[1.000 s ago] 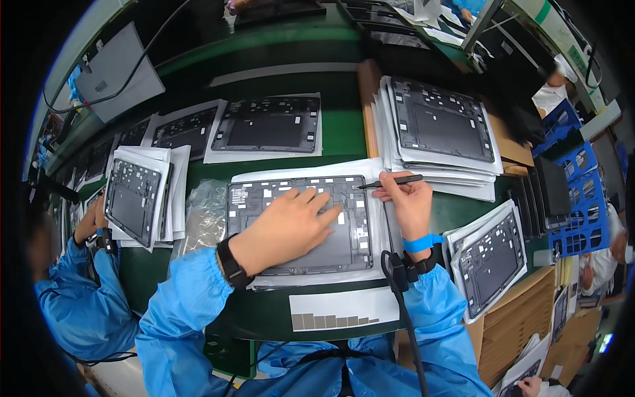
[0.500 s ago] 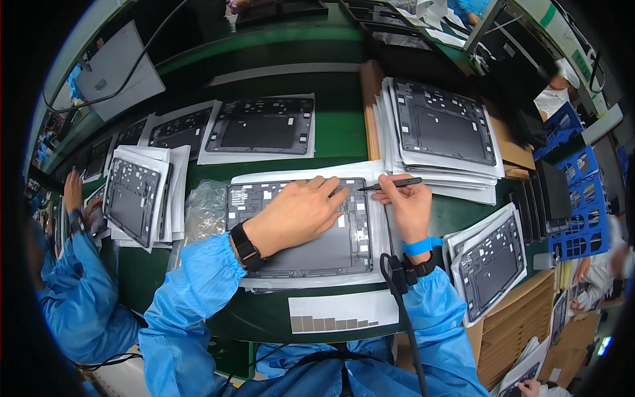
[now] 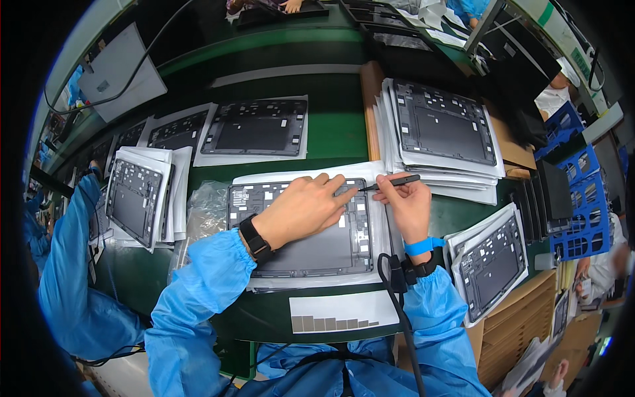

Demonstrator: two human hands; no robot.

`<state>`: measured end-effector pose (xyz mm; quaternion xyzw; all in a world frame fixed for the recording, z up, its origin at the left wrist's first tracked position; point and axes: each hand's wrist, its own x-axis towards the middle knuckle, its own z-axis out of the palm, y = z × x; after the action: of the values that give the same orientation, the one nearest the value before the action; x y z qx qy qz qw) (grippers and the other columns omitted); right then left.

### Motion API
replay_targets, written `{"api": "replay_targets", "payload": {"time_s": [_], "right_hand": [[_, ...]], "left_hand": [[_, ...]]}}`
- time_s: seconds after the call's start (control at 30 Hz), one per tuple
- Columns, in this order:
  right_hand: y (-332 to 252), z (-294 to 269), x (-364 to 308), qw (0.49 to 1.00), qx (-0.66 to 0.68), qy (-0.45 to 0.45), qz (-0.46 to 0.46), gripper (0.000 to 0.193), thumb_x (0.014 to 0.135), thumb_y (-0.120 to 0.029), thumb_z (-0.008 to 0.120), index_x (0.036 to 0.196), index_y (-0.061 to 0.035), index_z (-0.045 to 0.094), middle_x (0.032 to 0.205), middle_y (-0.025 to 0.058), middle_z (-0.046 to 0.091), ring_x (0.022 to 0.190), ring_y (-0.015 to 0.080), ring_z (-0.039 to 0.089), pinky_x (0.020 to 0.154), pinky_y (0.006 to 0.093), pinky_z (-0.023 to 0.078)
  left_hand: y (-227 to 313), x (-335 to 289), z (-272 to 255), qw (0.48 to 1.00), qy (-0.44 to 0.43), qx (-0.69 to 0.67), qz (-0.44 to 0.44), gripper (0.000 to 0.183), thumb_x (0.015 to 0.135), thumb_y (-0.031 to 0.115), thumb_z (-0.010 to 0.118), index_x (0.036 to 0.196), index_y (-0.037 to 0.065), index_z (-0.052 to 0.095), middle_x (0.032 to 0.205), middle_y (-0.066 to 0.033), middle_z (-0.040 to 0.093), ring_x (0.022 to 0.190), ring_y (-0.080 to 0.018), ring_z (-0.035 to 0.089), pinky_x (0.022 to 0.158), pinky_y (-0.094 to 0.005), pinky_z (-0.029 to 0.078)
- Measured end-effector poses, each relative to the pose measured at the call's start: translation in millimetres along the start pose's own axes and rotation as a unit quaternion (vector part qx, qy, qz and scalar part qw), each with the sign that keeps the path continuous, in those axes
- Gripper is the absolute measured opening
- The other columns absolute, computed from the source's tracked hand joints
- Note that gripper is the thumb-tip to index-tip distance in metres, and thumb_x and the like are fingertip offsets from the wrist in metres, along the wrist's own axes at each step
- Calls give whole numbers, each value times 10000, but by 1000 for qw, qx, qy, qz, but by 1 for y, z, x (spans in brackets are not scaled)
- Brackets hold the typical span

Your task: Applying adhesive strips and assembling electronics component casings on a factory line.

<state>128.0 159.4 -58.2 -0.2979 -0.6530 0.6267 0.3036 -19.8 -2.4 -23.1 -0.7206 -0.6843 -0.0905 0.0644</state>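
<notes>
In front of me a dark grey tablet back housing (image 3: 311,255) lies on white sheets (image 3: 378,231), small white pads dotted over its inner side. My left hand (image 3: 307,210) rests across its upper middle, fingers apart and index finger pointing toward the right edge; it holds nothing I can see. Black tweezers (image 3: 401,182) are pinched between the thumb and fingers of my right hand (image 3: 409,206). Their tip meets the housing's upper right area close to my left index fingertip. Whether the tip grips a small piece cannot be made out.
A tall stack of housings and sheets (image 3: 446,126) stands at the back right, another stack (image 3: 135,198) at left. More housings (image 3: 254,126) line the back left. Clear plastic film (image 3: 205,212) and a printed strip sheet (image 3: 344,311) lie nearby. A co-worker's sleeve (image 3: 66,251) reaches in at far left.
My left hand and forearm have shifted slightly right across the housing. The tweezers stay near the same spot. The co-worker's arm at left has reached farther forward, and the back-left housings moved slightly left.
</notes>
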Motion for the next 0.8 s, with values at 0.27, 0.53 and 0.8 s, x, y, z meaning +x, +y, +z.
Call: {"api": "replay_targets", "payload": {"time_s": [0.27,0.53,0.8], "right_hand": [[-3,4,-6,989,-58,98,-97,215,937,-168,687,879,34,639,718,67,673,665,135,697,592,234,525],[-30,-40,-47,975,-186,109,-61,195,975,-142,576,901,38,588,768,132,643,691,233,643,650,358,488],[-10,-21,-75,943,-315,27,-105,187,862,-166,712,934,-3,658,860,152,663,768,325,670,676,389,514]], "left_hand": [[0,4,9,997,26,49,47,375,878,207,634,1208,30,641,941,-40,611,894,-186,628,687,-319,546],[6,0,10,999,27,34,20,402,880,203,635,1255,61,621,922,-49,610,862,-189,635,676,-317,543],[25,-24,-37,997,50,-32,-52,347,913,214,612,1237,88,621,918,-86,601,853,-253,637,712,-372,537]]}}
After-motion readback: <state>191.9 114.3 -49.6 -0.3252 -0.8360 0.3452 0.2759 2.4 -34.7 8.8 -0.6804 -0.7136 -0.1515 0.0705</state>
